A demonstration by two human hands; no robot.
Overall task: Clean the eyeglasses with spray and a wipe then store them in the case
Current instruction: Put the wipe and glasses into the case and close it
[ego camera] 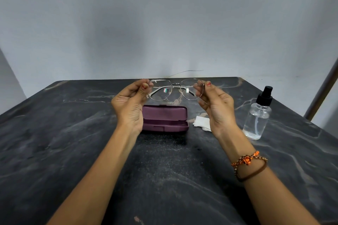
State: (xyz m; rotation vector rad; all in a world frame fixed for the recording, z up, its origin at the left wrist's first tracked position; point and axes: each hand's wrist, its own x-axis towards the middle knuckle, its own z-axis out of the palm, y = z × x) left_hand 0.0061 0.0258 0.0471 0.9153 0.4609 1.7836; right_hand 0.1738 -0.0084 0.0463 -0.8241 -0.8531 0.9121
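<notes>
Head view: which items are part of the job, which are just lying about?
Job: eyeglasses pinched by left hand and right hand; open case; wipe; spray bottle.
Lying about: bracelets on the right wrist; nothing loose on the table.

Dark marble table, open purple case, white wipe, spray bottle

Thin metal-framed eyeglasses are held up at 12 o'clock; below, the open purple case; white wipe and clear spray bottle at 3 o'clock.
</notes>
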